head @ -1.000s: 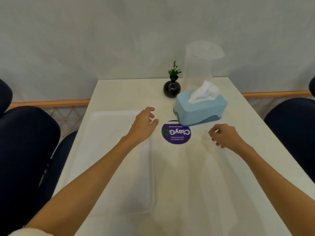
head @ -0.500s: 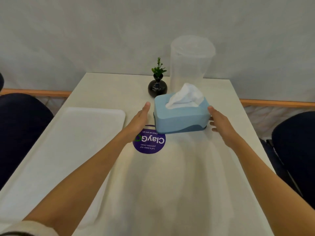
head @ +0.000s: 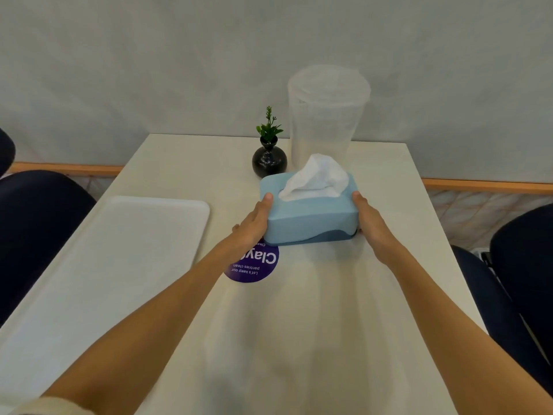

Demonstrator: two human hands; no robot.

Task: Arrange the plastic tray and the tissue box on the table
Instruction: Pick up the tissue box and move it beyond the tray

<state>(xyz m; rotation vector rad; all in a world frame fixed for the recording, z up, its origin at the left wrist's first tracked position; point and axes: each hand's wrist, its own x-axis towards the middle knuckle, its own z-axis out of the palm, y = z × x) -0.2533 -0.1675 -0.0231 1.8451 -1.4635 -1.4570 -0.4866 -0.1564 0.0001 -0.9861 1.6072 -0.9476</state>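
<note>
A light blue tissue box (head: pixel 311 223) with a white tissue sticking out of its top sits on the white table (head: pixel 299 339), toward the far middle. My left hand (head: pixel 254 223) presses against its left end and my right hand (head: pixel 369 220) against its right end, so both hold the box between them. A white plastic tray (head: pixel 98 274) lies flat along the left side of the table, apart from the box and both hands.
Behind the box stand a small black vase with a green sprig (head: pixel 269 158) and a tall clear plastic container (head: pixel 324 118). A purple round sticker (head: pixel 254 262) lies by my left wrist. Dark chairs (head: pixel 523 280) flank the table on both sides.
Both hands have moved in from beside the tissue box and closed against its two ends. The view has shifted slightly; the tray has not moved.
</note>
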